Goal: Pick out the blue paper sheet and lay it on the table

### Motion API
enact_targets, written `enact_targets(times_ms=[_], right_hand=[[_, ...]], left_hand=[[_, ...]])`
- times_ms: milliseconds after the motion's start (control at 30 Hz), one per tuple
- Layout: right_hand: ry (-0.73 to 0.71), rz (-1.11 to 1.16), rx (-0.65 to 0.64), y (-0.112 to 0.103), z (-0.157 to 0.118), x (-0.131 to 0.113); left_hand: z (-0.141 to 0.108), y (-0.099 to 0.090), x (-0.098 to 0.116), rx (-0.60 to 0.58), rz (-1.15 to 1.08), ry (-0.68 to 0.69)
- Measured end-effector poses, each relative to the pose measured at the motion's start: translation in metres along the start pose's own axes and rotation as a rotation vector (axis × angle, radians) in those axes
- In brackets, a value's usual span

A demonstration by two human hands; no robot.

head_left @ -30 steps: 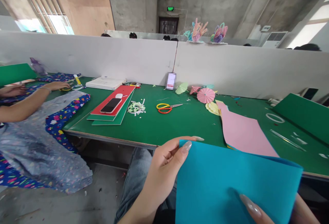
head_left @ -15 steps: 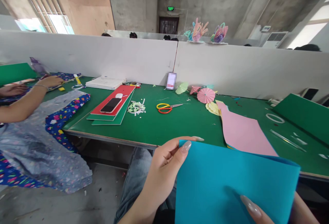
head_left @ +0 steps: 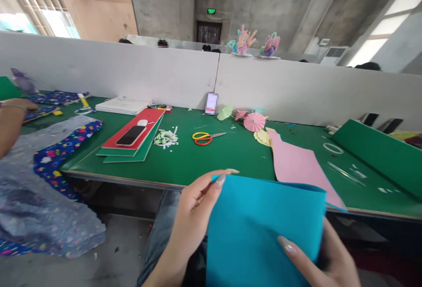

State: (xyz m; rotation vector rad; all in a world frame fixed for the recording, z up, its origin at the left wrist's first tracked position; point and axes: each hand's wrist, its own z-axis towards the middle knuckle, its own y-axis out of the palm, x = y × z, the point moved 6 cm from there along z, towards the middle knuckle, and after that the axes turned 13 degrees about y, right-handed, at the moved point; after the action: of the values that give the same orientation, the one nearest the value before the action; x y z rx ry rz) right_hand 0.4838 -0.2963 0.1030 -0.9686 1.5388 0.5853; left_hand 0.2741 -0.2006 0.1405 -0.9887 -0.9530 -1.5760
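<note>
A folded sheet of blue paper (head_left: pixel 260 216) is held up in front of me, off the table's near edge. My left hand (head_left: pixel 201 199) pinches its upper left corner between thumb and fingers. At the lower right, my right hand (head_left: pixel 326 256) grips the sheet, thumb lying on the front face and the other fingers hidden behind it. The fold bulges a little along the right end. Beyond the sheet, pink paper (head_left: pixel 293 159) lies on the green table. Scissors (head_left: pixel 204 137) with yellow and red handles rest in the middle, away from both hands.
Small paper umbrellas (head_left: pixel 254 121) stand toward the partition (head_left: pixel 148 67). Paper scraps (head_left: pixel 165 137) lie left of the scissors. A phone (head_left: pixel 131 136) sits on red and green boards (head_left: pixel 112 151). Another person's arm (head_left: pixel 13 120) is at far left; a green board (head_left: pixel 379 155) leans at right.
The right hand and the sheet's right end have moved left, so the sheet looks narrower. My left hand keeps its pinch. The whole view has shifted slightly.
</note>
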Motion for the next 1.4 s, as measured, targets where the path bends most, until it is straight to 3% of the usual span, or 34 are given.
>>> enact_targets(times_ms=[133, 200, 367, 567, 700, 867, 1000, 1200, 1400], right_hand=[[-0.129, 0.205, -0.411, 0.031, 0.020, -0.015], [-0.127, 0.228, -0.491, 0.043, 0.028, -0.026], [-0.139, 0.174, -0.305, 0.048, 0.039, -0.044], [-0.168, 0.223, -0.398, 0.052, 0.033, -0.054], [-0.241, 0.197, -0.379, 0.049, 0.031, -0.062], [-0.291, 0.210, -0.366, 0.046, 0.030, -0.065], [-0.299, 0.231, -0.353, 0.046, 0.033, -0.062], [-0.325, 0.275, -0.294, 0.044, 0.038, -0.058], [-0.405, 0.234, -0.120, 0.042, 0.034, -0.064]], left_hand=[[0.005, -0.013, 0.002, 0.035, 0.251, 0.121], [0.005, -0.018, 0.004, 0.054, 0.356, 0.163], [0.000, -0.028, 0.016, 0.119, 0.564, 0.245], [-0.007, -0.039, 0.023, 0.210, 0.639, 0.244], [-0.008, -0.044, 0.023, 0.232, 0.665, 0.236], [-0.009, -0.048, 0.022, 0.255, 0.637, 0.197], [-0.009, -0.044, 0.021, 0.185, 0.610, 0.182], [-0.010, -0.044, 0.018, 0.256, 0.568, 0.178], [-0.005, -0.043, 0.011, 0.211, 0.522, 0.147]])
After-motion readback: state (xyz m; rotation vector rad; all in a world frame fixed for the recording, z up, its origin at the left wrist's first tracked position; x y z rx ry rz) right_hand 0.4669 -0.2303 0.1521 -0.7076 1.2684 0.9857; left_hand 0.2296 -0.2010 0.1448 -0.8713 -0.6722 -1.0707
